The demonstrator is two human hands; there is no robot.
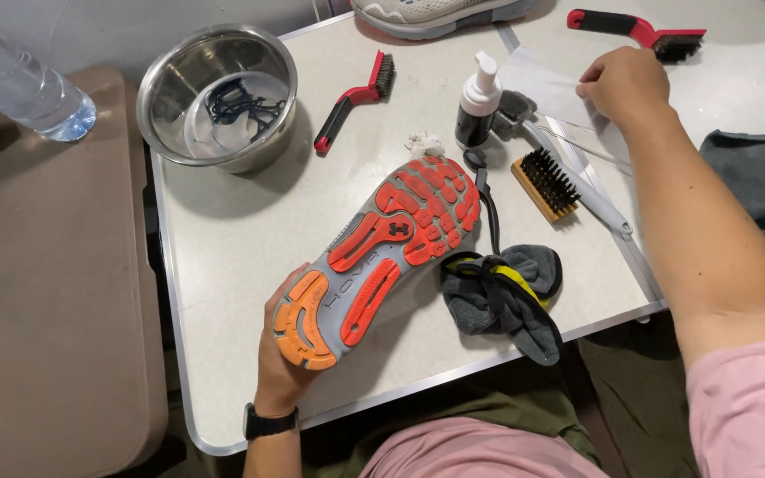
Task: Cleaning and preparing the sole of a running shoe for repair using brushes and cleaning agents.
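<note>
left hand [281,354] – grips shoe [382,257] heel | right hand [623,84] – pinches white sheet [542,88]

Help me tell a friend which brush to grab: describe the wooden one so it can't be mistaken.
On the white folding table, look just right of the upturned shoe with its orange sole, below the small pump bottle. The wooden brush lies there. Unlike the two red-handled brushes, it is a handleless tan block with short black bristles.
</note>
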